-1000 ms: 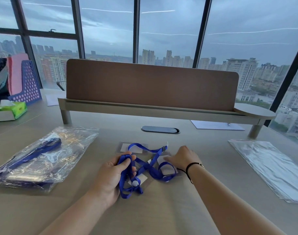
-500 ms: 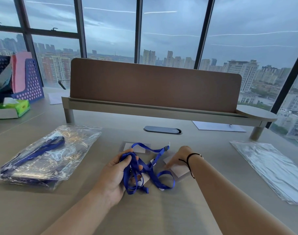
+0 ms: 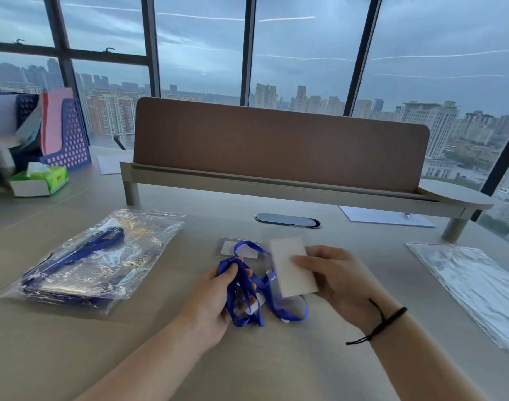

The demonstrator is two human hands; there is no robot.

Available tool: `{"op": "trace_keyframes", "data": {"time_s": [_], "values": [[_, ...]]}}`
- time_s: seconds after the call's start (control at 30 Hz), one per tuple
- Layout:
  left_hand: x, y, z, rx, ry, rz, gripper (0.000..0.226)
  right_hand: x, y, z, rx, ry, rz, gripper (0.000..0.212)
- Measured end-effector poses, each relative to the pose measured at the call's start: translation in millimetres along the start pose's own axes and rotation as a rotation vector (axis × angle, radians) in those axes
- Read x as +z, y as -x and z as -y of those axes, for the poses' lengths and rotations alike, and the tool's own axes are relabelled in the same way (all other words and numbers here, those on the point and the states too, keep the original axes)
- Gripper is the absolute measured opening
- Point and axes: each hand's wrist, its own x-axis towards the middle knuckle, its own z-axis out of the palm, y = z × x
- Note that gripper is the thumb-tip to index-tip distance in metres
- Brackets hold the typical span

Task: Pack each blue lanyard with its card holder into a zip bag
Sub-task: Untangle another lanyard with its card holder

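Floor-to-ceiling windows (image 3: 201, 53) with a city skyline stand behind a beige tabletop (image 3: 276, 357) fitted with a brown divider panel (image 3: 276, 151).

Left hand (image 3: 215, 296): fingers curled round a bunched blue lanyard (image 3: 241, 285), held just above the tabletop at centre. Loops of the strap trail to the right, under the other hand.

Right hand (image 3: 334, 279): thumb and fingers pinch 1 card holder (image 3: 290, 267) with a white insert, raised and tilted; its outline is motion-blurred. A black cord sits on that wrist.

1 further card holder (image 3: 227, 247) lies flat just behind the lanyard.

Left side: filled zip bags (image 3: 102, 261) holding blue lanyards. Right side: a stack of empty zip bags (image 3: 473, 285), well apart from the hands.

Far left: tissue box (image 3: 39, 180) and purple file rack (image 3: 70, 137).
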Motion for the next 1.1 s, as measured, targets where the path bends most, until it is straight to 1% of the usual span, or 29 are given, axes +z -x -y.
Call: {"op": "trace_keyframes", "data": {"time_s": [0.07,0.13,0.2,0.27,0.37,0.43,0.53,0.57,0.6,0.67,0.7,0.8,0.9,1.03,1.1], "values": [[3.2,3.9,-1.9,0.0,-0.003,0.026,0.022,29.2,5.7,-7.7,0.027,-0.007,0.089,0.024],[4.2,9.3,-4.9,-0.028,-0.019,0.077,0.027,50.6,6.1,-18.2,0.038,0.047,0.112,0.022],[2.3,13.3,-7.2,-0.1,0.006,0.154,0.034,61.2,3.2,-27.8,0.024,0.079,0.104,0.018],[0.0,13.6,-9.1,-0.141,0.047,0.237,0.035,63.8,-0.3,-34.6,0.018,0.093,0.073,0.018],[2.3,11.4,-9.8,-0.142,0.085,0.322,0.039,62.1,-3.2,-42.8,-0.002,0.167,-0.016,0.032],[4.9,12.3,-11.3,-0.151,0.113,0.344,0.047,59.3,-4.8,-46.7,-0.016,0.188,-0.074,0.036],[4.3,12.3,-11.7,-0.153,0.144,0.348,0.07,51.9,-4.6,-46.5,-0.032,0.255,-0.127,0.03],[4.4,12.7,-10.8,-0.15,0.131,0.357,0.073,49.1,-4.2,-45.8,-0.041,0.263,-0.138,0.029],[7.3,16.2,-11.3,-0.146,0.118,0.377,0.069,46.2,-4.1,-45.3,-0.055,0.267,-0.145,0.029],[12.2,21.2,-10.6,-0.114,0.084,0.425,0.046,40.4,-3.3,-45.0,-0.078,0.3,-0.158,0.03],[13.8,21.7,-9.1,-0.09,0.064,0.422,0.04,37.9,-2.4,-44.9,-0.085,0.313,-0.166,0.032],[21.4,19.1,-3.0,-0.061,0.027,0.379,0.037,27.4,1.4,-43.7,-0.102,0.329,-0.191,0.037],[37.6,17.7,2.2,-0.049,0.01,0.375,0.033,11.6,6.5,-38.4,-0.13,0.291,-0.203,0.036],[71.6,11.7,13.1,-0.021,-0.027,0.34,0.032,-20.0,13.8,-26.7,-0.14,0.287,-0.235,0.032],[95.8,8.3,20.2,-0.028,-0.041,0.346,0.03,-41.1,16.5,-21.6,-0.134,0.286,-0.268,0.032]]}}
